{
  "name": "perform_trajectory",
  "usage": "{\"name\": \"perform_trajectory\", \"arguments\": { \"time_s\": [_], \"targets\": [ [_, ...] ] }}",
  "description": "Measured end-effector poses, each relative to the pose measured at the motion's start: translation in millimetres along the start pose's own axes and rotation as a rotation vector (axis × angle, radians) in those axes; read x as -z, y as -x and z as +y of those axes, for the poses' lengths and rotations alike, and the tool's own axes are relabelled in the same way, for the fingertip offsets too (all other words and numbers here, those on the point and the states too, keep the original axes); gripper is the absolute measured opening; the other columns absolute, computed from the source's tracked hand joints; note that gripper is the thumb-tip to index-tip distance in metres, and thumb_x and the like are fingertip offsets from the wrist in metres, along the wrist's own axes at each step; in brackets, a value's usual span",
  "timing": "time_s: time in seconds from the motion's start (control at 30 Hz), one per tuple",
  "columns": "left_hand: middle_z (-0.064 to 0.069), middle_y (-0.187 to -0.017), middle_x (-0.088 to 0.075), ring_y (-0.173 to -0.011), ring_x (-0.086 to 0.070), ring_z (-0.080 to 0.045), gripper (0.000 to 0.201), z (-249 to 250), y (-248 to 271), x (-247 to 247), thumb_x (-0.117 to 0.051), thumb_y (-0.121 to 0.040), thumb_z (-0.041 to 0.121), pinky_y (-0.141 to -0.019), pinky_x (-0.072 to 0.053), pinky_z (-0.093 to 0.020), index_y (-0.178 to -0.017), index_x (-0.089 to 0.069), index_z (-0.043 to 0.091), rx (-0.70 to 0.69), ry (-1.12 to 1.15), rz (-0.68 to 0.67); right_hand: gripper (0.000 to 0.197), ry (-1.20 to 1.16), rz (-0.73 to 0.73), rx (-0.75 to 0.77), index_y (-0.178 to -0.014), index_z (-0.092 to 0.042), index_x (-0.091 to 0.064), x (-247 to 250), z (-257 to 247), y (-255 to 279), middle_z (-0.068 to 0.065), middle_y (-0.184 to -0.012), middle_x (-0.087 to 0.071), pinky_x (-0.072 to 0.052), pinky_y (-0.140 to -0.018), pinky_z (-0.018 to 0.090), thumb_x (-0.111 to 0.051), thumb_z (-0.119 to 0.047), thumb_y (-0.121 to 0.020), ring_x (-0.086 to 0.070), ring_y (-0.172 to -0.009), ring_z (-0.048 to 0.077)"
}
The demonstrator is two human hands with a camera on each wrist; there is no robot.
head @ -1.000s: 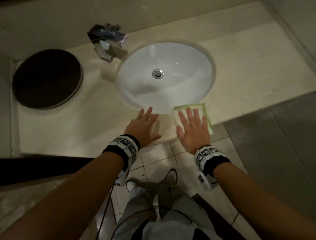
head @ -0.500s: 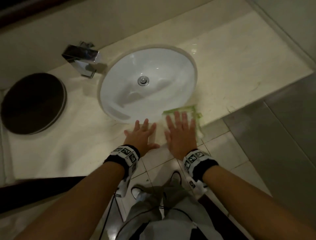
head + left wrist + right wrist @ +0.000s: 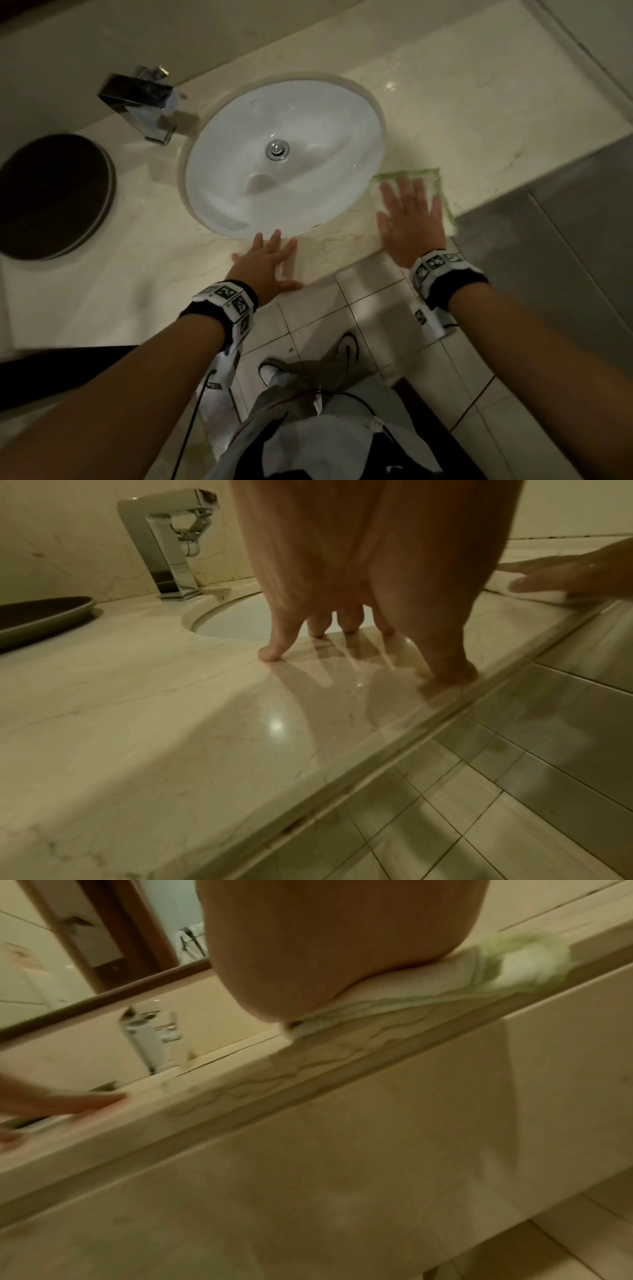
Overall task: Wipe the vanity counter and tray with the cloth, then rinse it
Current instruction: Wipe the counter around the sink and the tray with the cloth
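Observation:
A white cloth with a green border (image 3: pixel 442 192) (image 3: pixel 394 999) lies flat on the cream marble counter (image 3: pixel 137 274) at its front edge, right of the sink (image 3: pixel 284 157). My right hand (image 3: pixel 409 212) presses flat on the cloth with straight, spread fingers, hiding most of it. My left hand (image 3: pixel 263 260) rests open on the counter just in front of the sink, fingertips (image 3: pixel 270 653) touching the marble. The dark round tray (image 3: pixel 51 195) (image 3: pixel 41 615) sits on the counter at the far left, well away from both hands.
A chrome faucet (image 3: pixel 144 102) (image 3: pixel 171 547) stands behind the sink's left side. The counter runs on to the right toward a wall. Below the front edge are the tiled floor (image 3: pixel 376 308) and my shoes. A mirror shows in the right wrist view.
My right hand has slid the cloth to the right along the counter's front edge, widening the gap to the left hand. The left hand stays in front of the sink.

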State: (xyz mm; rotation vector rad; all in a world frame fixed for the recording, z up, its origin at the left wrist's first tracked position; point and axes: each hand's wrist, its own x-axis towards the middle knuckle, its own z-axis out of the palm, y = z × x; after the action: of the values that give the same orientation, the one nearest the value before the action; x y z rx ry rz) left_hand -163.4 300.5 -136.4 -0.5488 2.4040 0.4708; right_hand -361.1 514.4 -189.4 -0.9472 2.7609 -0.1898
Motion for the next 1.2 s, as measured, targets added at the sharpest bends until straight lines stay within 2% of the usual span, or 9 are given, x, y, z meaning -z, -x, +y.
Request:
{"name": "perform_trajectory", "arguments": {
  "time_s": [0.07,0.23,0.47,0.63,0.73,0.87,0.93,1.1,1.2],
  "targets": [
    [0.008,-0.161,0.010,-0.149,0.009,-0.022,0.091,1,1,0,-0.057,-0.082,0.063,-0.113,-0.009,-0.066,-0.151,-0.002,0.041,0.006,0.004,-0.001,0.062,-0.018,-0.034,-0.065,-0.156,-0.029,-0.006,6,12,-5,0.005,-0.164,-0.003,-0.001,-0.119,0.057,-0.019,-0.046,-0.098,0.001,-0.150,0.029],
    [0.007,-0.162,0.008,-0.149,0.008,-0.023,0.090,4,1,2,-0.058,-0.083,0.062,-0.114,-0.009,-0.065,-0.152,-0.004,0.040,0.009,0.002,0.009,0.067,-0.011,-0.035,-0.123,-0.156,-0.023,-0.007,2,-12,-2,0.012,-0.164,-0.002,0.000,-0.117,0.061,-0.015,-0.045,-0.093,0.001,-0.149,0.035],
    [0.006,-0.162,0.008,-0.149,0.009,-0.023,0.091,6,2,3,-0.058,-0.083,0.062,-0.112,-0.008,-0.065,-0.152,-0.004,0.039,0.024,-0.009,-0.002,0.061,-0.003,-0.034,0.203,-0.155,-0.020,-0.017,-25,-81,50,0.016,-0.162,-0.010,-0.006,-0.115,0.064,-0.024,-0.042,-0.098,-0.006,-0.148,0.040],
    [0.007,-0.162,0.007,-0.149,0.009,-0.022,0.092,5,1,2,-0.059,-0.082,0.063,-0.112,-0.006,-0.065,-0.152,-0.005,0.040,0.031,0.021,0.000,0.059,-0.035,-0.030,0.297,-0.155,-0.027,-0.021,-24,-58,44,0.006,-0.163,-0.011,-0.010,-0.117,0.058,-0.026,-0.046,-0.099,-0.006,-0.150,0.031],
    [0.007,-0.162,0.006,-0.149,0.009,-0.021,0.092,4,1,1,-0.060,-0.080,0.063,-0.113,-0.007,-0.065,-0.151,-0.007,0.041,0.034,0.037,0.022,0.061,-0.019,-0.050,0.256,-0.155,-0.028,-0.016,-16,-28,24,0.004,-0.164,-0.007,-0.007,-0.119,0.056,-0.024,-0.048,-0.099,-0.003,-0.150,0.030],
    [0.008,-0.162,0.005,-0.149,0.009,-0.021,0.092,4,1,0,-0.061,-0.080,0.063,-0.113,-0.006,-0.065,-0.151,-0.007,0.041,0.038,0.043,0.021,0.062,-0.002,-0.011,0.091,-0.156,-0.027,-0.011,6,32,-11,0.006,-0.164,-0.003,-0.004,-0.117,0.057,-0.019,-0.050,-0.099,-0.003,-0.150,0.031],
    [0.008,-0.162,0.005,-0.149,0.009,-0.020,0.092,4,1,0,-0.061,-0.080,0.062,-0.114,-0.006,-0.065,-0.151,-0.007,0.041,0.042,0.045,0.023,0.060,0.002,-0.078,0.008,-0.155,-0.031,-0.002,15,51,-21,0.003,-0.164,0.003,0.001,-0.119,0.054,-0.016,-0.050,-0.101,0.003,-0.150,0.027],
    [0.009,-0.162,0.006,-0.149,0.010,-0.020,0.091,5,1,1,-0.062,-0.080,0.061,-0.114,-0.007,-0.066,-0.151,-0.008,0.042,0.056,0.051,0.011,0.061,0.006,-0.074,-0.098,-0.156,-0.028,0.000,10,29,-19,0.007,-0.164,0.006,0.001,-0.118,0.059,-0.019,-0.046,-0.100,0.006,-0.150,0.032],
    [0.009,-0.162,0.003,-0.149,0.007,-0.022,0.086,9,-2,6,-0.061,-0.083,0.060,-0.114,-0.012,-0.064,-0.151,-0.012,0.042,0.071,0.050,-0.012,0.063,0.004,-0.023,-0.007,-0.156,-0.023,-0.012,-3,-7,9,0.014,-0.163,-0.003,-0.004,-0.116,0.061,-0.021,-0.047,-0.098,-0.003,-0.149,0.038]
  ]
}}
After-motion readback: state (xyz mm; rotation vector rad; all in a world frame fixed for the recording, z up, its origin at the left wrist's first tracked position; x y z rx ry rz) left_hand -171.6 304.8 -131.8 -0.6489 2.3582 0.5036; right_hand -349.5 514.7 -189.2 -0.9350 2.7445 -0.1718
